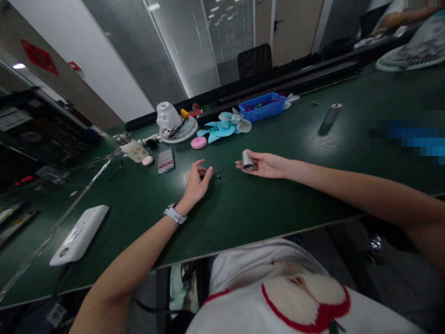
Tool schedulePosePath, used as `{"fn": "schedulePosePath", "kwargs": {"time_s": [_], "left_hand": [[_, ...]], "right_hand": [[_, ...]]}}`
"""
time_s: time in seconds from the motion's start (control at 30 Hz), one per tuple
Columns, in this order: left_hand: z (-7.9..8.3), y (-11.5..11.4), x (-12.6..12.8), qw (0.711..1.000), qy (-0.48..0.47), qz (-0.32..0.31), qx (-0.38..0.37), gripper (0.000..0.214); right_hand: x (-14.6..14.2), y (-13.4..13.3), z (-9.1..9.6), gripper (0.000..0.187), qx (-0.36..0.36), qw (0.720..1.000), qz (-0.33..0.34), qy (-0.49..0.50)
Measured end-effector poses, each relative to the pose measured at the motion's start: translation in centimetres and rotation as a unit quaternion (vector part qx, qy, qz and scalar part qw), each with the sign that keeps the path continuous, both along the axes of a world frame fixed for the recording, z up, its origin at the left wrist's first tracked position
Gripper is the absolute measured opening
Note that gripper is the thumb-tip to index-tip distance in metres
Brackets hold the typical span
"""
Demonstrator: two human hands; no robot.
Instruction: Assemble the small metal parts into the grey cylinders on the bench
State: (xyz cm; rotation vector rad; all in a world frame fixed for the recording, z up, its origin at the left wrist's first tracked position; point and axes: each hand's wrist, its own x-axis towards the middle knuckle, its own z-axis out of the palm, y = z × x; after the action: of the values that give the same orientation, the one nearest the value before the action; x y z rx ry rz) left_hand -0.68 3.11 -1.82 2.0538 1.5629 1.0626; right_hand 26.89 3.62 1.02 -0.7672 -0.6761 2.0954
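Right grip (267, 165) grasps a hollow metal cylinder (247, 159) mid-frame; I'd keep it level, my left grip (196, 184) released beside one small part (219, 176).

This looks like part office, part workshop. Glass partitions (184, 41), a door (295, 28) and a mesh-backed chair (255, 61) suggest the office; the green table (264, 204), bearing 2 white fan heads (168, 115), loose blue blades (221, 132) and a blue bin (267, 111), suggests the workshop.

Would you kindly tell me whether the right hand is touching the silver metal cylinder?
Touching: the head view shows the right hand holding the silver metal cylinder between thumb and fingers.
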Motion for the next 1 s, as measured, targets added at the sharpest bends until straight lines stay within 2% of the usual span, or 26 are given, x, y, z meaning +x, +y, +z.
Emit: {"fn": "schedulePosePath", "kwargs": {"time_s": [0.2,0.37,0.7,1.0], "left_hand": [[0.2,-0.2,0.2,1.000,0.009,-0.004,0.001,0.052],[0.6,-0.6,0.4,1.000,0.015,-0.009,-0.003,0.050],[0.5,-0.5,0.2,1.000,0.019,-0.008,0.001,0.052],[0.5,-0.6,0.4,1.000,0.018,-0.009,0.003,0.051]], "right_hand": [[0.1,0.2,0.1,0.026,-0.042,0.999,0.005,0.014],[0.1,0.2,0.2,0.027,-0.040,0.999,0.016,0.006],[0.1,0.2,-0.5,0.022,0.040,0.997,0.001,-0.062],[-1.1,-1.2,-0.9,0.033,0.156,0.975,-0.057,-0.150]]}}
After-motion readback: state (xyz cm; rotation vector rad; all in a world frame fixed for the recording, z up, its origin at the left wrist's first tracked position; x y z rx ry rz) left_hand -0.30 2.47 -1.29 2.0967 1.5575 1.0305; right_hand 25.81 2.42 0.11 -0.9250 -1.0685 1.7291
